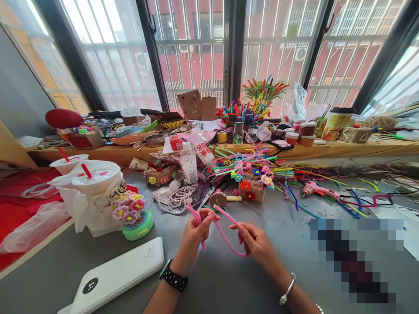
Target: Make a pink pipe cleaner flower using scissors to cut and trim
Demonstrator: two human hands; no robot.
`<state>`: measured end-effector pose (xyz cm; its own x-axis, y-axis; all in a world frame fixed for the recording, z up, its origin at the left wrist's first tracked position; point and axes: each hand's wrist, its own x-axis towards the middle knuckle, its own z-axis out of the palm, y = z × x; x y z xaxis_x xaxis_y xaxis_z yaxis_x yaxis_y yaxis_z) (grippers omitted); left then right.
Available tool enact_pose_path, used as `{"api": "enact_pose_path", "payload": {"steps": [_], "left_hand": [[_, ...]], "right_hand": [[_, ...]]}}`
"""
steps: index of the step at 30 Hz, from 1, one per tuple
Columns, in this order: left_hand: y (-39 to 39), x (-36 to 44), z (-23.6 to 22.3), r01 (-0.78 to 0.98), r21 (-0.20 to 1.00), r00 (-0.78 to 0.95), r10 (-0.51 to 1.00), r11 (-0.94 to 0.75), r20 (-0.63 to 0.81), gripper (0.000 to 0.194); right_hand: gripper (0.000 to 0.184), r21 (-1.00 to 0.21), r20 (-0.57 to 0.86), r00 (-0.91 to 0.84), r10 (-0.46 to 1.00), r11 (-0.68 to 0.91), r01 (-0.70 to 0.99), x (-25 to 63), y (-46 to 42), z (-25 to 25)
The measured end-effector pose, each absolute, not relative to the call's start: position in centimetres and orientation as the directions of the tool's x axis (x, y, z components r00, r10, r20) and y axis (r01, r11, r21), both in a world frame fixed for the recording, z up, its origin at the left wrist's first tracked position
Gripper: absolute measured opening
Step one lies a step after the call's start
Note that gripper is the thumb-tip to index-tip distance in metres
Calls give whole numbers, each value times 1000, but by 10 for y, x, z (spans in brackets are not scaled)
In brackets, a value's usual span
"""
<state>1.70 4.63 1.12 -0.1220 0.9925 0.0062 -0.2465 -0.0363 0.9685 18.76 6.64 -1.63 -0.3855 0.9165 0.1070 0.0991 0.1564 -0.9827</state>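
Observation:
Between both hands runs a pink pipe cleaner (227, 241), bent in a loop that hangs just over the grey table. My left hand (198, 231) is closed on a folded, twisted part of it, whose ends stick out above and below the fingers. With thumb and fingers pinched, my right hand (253, 242) grips another stretch, and one free end slants up to the left toward my left hand. Whether this is one pipe cleaner or several joined together I cannot tell. Beyond my left hand lie scissors (206, 198) and a round wooden-looking spool (218, 199).
A white power bank (121, 277) lies left of my left hand, near a green pot of crocheted-looking flowers (137, 224). Behind are a pearl string (175, 200), a woven flower basket (251, 189) and many loose pipe cleaners. A pink glue gun (321, 190) lies to the right.

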Motion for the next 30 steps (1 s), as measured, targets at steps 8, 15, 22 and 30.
{"api": "enact_pose_path", "payload": {"steps": [8,15,22,30], "left_hand": [[48,14,7,-162,985,-155,987,-62,37,37],[49,11,5,-83,991,-169,981,-106,91,26],[50,9,6,21,992,-224,966,-124,126,21],[50,4,9,16,995,-287,953,-100,100,28]], "right_hand": [[41,-912,192,-391,900,311,269,188,63,-9],[40,-857,211,-443,871,383,344,195,66,-3],[37,-724,181,-586,790,510,465,202,68,0],[38,-700,148,-659,738,548,457,196,67,-10]]}}
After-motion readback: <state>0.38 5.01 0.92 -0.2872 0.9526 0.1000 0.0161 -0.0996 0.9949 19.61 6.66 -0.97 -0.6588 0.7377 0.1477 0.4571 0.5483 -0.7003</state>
